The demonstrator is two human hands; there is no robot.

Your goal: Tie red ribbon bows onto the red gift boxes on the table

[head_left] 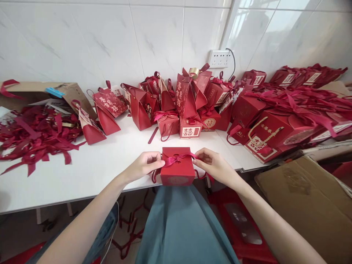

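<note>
The red box (177,173) sits at the near edge of the tabletop (110,174), emblem panel facing the wearer. Over its lid, a knotted pink ribbon (177,158) stretches lengthwise left to right, the left hand (145,163) and right hand (211,163) each in pinching grip on one side.

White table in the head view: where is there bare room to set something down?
Widest patch: the white table between the heap of crimson ribbons and the left hand. A narrower strip lies between the right hand and the piled red cardboard boxes. Crowded: the back, along the white tiled wall.
</note>
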